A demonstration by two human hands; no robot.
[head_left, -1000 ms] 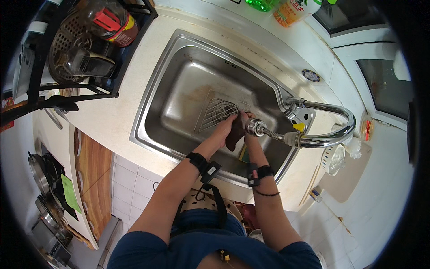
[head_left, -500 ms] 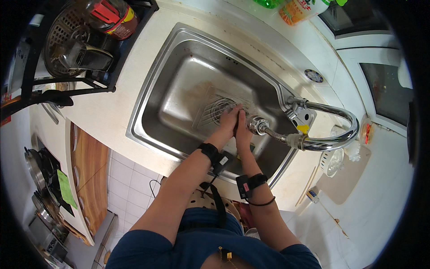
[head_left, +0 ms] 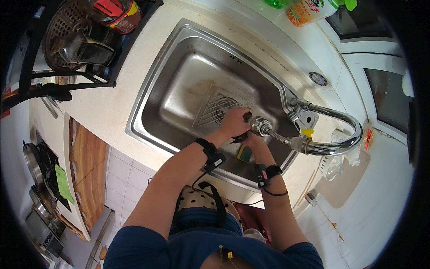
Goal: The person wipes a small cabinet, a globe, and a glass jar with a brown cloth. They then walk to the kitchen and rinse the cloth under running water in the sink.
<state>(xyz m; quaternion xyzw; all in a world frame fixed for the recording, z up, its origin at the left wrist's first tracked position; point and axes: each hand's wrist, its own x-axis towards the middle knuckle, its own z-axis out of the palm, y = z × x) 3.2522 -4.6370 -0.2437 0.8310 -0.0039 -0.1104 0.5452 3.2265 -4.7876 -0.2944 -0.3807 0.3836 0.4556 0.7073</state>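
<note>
Over the stainless sink [head_left: 168,130], my two hands are together beside the tap's spray head [head_left: 260,126]. My left hand [head_left: 234,122] is closed, fingers curled round a dark brown, limp-looking thing [head_left: 247,117]. Part of it pokes out at the top of the fist and more hangs below, against my right hand [head_left: 255,141]. The fingers of my right hand are hidden behind my left hand and the spray head. What kind of thing the dark piece is, I cannot make out. A yellow-and-green sponge [head_left: 244,153] lies in the sink near its front wall.
A wire drain rack [head_left: 219,107] sits on the sink floor. The curved chrome tap [head_left: 354,130] reaches in from the right. A black shelf rack [head_left: 116,62] with jars stands at the left, bottles [head_left: 309,11] at the back, and a cutting board [head_left: 342,184] at the right.
My hands have drawn a little nearer to me, and the left has rolled into a fist over the right. More of the dark thing and the sponge now show.
</note>
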